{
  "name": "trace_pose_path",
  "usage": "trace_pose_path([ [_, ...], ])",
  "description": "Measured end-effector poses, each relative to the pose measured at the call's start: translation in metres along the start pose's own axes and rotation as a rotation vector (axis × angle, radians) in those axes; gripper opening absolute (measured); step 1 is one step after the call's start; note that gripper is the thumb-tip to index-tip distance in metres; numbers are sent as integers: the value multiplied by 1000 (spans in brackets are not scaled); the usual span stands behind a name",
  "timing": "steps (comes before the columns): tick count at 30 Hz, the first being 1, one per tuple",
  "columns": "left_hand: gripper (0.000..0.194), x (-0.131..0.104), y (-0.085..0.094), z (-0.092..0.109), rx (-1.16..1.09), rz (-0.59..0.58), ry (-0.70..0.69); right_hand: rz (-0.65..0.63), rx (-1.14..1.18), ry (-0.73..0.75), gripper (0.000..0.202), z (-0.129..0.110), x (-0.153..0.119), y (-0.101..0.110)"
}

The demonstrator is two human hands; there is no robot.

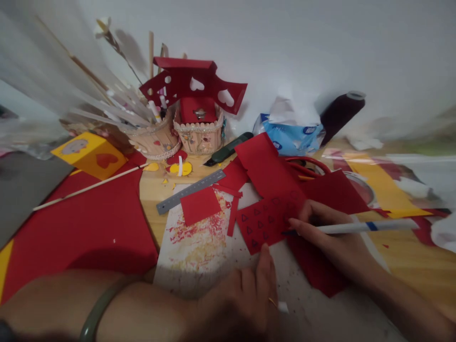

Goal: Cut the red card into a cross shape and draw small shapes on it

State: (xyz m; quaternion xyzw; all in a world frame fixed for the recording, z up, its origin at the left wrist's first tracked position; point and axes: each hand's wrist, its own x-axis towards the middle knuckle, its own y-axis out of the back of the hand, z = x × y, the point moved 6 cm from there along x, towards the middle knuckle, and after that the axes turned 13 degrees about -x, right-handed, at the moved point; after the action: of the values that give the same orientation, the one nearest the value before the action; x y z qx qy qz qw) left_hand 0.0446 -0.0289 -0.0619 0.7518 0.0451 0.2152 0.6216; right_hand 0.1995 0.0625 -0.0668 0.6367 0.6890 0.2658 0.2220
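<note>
My right hand [322, 228] is closed around a white pen [366, 226] with a blue band, its dark tip over a red card [260, 221]. Several small triangles and rounder outlines are drawn on that card. Below its lower edge lies my left hand [245, 289], one fingertip touching the card and the other fingers partly hidden. A longer red strip [261, 159] runs up behind the card. To the left, a red rectangle [201, 205] rests on a stained white sheet [178, 266], beside a grey ruler [190, 191].
Two decorated baskets [199, 137] stand at the back, one full of sticks and pens. A green cutter [230, 148], a blue tissue pack [295, 135] and a yellow box [90, 154] are nearby. Large red paper [103, 228] covers the left.
</note>
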Motion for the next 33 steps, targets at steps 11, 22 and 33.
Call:
trace_pose_path([
  [11, 34, 14, -1, -7, -122, 36, 54, -45, 14, 57, 24, 3, -4, -6],
  [22, 27, 14, -3, -8, -173, 38, 74, -25, -59, 53, 26, -2, -3, -7],
  [33, 28, 13, -4, -8, -174, 43, 67, -39, -99, 34, 26, -6, -3, -9],
])
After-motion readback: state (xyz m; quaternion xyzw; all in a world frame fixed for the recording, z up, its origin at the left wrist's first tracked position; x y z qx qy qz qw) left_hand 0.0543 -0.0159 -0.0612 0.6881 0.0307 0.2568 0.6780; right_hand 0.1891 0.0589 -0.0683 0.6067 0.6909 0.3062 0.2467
